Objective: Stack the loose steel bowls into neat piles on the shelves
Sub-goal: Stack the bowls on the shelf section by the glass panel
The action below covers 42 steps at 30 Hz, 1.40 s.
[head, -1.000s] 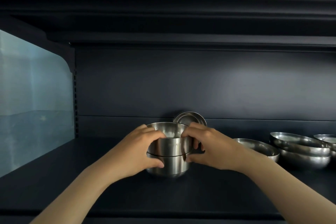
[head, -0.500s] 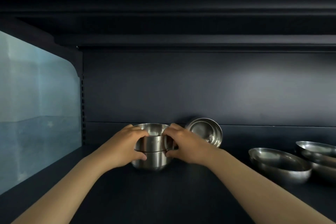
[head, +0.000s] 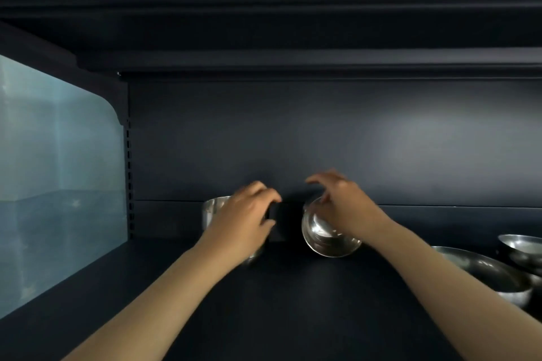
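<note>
Head view: left hand (head: 245,221) grips polished steel stack (head: 211,212); right hand (head: 343,204), fingers spread, touches tilted round bowl (head: 325,236).

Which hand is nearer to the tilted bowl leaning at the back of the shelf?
Right. The right hand is over the tilted bowl, fingers at its upper rim. The left hand is off to the bowl's left, wrapped around the stacked bowls, a dark gap between.

Both my forearms are bare from the bottom edge up to the wrists, no sleeves in sight. My left hand (head: 245,221) and right hand (head: 344,204) wear nothing: no gloves, rings, watch or bands.
</note>
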### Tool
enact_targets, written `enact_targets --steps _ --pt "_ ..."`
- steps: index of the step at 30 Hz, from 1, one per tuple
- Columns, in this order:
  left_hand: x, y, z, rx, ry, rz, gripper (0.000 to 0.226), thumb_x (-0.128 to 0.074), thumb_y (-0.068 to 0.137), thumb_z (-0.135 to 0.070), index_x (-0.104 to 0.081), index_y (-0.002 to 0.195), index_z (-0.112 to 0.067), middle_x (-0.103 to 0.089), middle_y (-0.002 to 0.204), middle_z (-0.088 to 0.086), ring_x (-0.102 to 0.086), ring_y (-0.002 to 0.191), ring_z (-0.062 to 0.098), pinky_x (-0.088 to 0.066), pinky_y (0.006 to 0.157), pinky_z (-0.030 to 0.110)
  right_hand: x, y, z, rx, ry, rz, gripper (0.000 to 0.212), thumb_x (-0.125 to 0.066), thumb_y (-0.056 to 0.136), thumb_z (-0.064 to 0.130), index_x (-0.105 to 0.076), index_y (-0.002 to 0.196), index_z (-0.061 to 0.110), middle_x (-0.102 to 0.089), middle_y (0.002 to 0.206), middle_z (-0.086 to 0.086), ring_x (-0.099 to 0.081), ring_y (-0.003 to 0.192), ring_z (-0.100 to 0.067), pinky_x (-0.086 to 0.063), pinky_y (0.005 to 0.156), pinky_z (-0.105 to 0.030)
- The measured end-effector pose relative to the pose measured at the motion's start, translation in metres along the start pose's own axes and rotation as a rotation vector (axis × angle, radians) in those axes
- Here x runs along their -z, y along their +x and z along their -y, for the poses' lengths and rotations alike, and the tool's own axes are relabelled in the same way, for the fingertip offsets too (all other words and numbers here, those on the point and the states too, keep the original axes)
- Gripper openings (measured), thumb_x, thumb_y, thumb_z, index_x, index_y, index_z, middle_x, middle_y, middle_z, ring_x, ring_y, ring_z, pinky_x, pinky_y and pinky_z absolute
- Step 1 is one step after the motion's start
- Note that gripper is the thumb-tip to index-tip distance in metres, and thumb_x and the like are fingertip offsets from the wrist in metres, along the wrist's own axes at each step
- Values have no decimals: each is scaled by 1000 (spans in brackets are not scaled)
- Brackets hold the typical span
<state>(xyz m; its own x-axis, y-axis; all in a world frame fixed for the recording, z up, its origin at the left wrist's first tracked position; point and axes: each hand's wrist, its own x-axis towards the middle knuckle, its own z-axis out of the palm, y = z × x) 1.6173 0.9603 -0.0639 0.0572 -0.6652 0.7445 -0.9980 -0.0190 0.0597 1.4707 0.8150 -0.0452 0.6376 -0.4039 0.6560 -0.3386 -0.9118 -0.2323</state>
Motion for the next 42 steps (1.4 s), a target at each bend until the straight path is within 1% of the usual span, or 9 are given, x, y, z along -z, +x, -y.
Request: enact_targets --steps 4,9,12,15,18,21,28,37,42 --pt "-43 30 -43 124 -112 121 27 -58 89 -15 -60 115 -21 -53 117 -2 -57 105 19 -46 90 33 9 -12 -37 -239 -134 -104 33 -64 83 11 -57 115 17 -47 121 -4 -55 98 -22 -37 78 -22" --pt "-91 30 -48 132 83 258 41 -48 88 1 -54 125 -16 -41 129 6 -49 113 25 -46 85 33 -9 -20 -56 -344 -271 27 37 -56 88 13 -49 124 15 -41 128 -6 -42 116 -23 -38 96 -28" --pt "-106 24 -49 113 144 291 42 -47 86 6 -49 125 -10 -34 133 10 -45 115 25 -43 78 30 -17 -22 -61 -385 -236 100 37 -56 89 14 -49 126 12 -42 128 -6 -45 116 -22 -40 95 -27" --pt "-113 22 -47 115 149 225 44 -46 82 9 -47 121 -10 -32 126 9 -44 107 24 -38 71 26 -21 -23 -66 -408 -212 125 32 -52 91 12 -50 124 10 -45 125 -6 -51 110 -22 -39 85 -24" --pt "-118 20 -39 163 128 241 53 -43 82 9 -43 129 -15 -28 130 10 -41 111 26 -45 82 30 -22 -25 -71 -424 -208 121 31 -50 91 8 -51 122 9 -47 122 -6 -55 106 -24 -36 77 -22" --pt "-125 19 -28 220 70 388 67 -41 85 10 -29 144 -19 -25 142 9 -38 124 28 -41 100 38 -22 -26 -72 -437 -210 116 34 -49 89 4 -51 123 9 -47 122 -6 -56 103 -25 -37 75 -23" --pt "-132 22 -16 151 75 372 67 -44 82 13 -34 142 -16 -43 134 8 -45 121 26 -42 99 36 -21 -27 -71 -413 -241 106 37 -54 87 2 -51 123 11 -48 120 -6 -58 101 -24 -37 74 -22" --pt "-117 28 -20 4 308 283 34 -53 89 -6 -46 122 -13 -58 112 7 -54 107 25 -46 82 34 -14 -30 -69 -402 -297 56 34 -50 86 -2 -55 118 10 -55 116 -7 -59 100 -24 -38 73 -23" --pt "-74 33 -29 -80 153 342 24 -63 87 -27 -56 107 -15 -63 104 2 -59 97 21 -45 77 32 4 -29 -62 -380 -325 -10 35 -49 83 -4 -63 109 14 -63 110 -7 -59 99 -27 -35 74 -25"
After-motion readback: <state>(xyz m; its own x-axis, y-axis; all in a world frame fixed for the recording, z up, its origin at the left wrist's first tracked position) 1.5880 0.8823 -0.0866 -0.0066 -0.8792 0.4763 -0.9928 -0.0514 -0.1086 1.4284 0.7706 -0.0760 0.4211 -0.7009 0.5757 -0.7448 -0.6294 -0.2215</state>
